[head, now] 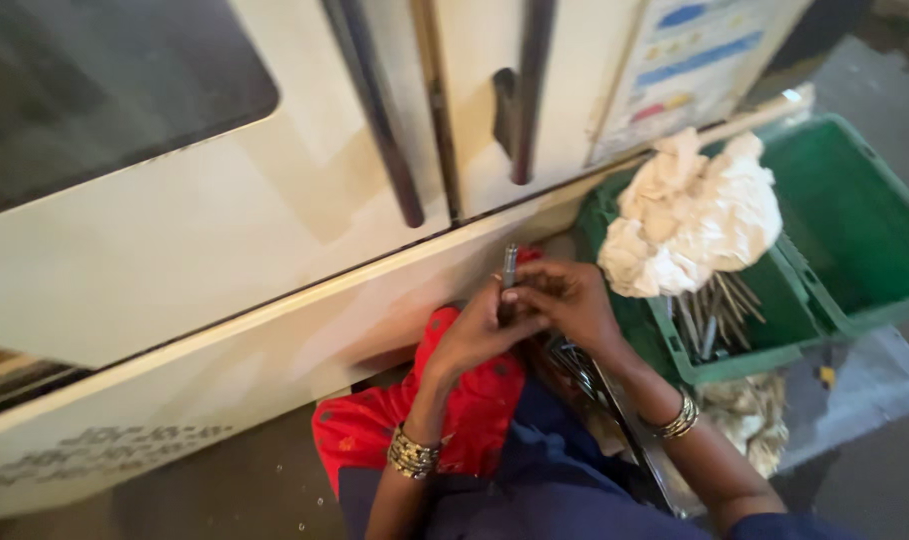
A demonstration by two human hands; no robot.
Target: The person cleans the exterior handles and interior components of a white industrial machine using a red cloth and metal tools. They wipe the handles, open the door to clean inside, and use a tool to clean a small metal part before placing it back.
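Note:
A thin grey metal rod (510, 264) stands upright between both my hands, close to the cream machine door. My left hand (475, 335) wraps around its lower part. The fingers of my right hand (572, 297) pinch the rod just above the left hand. Both wrists wear metal bangles. Below my hands lie red cloth (465, 415) and dark blue cloth over my lap. More metal rods (575, 362) lie just under my right hand.
A cream machine (225, 240) with dark window and two dark door handles fills the left and top. At right stands a green plastic crate (855, 220) holding a crumpled white rag (695, 215) and several metal rods (720, 310). Clear plastic sheet lies beneath it.

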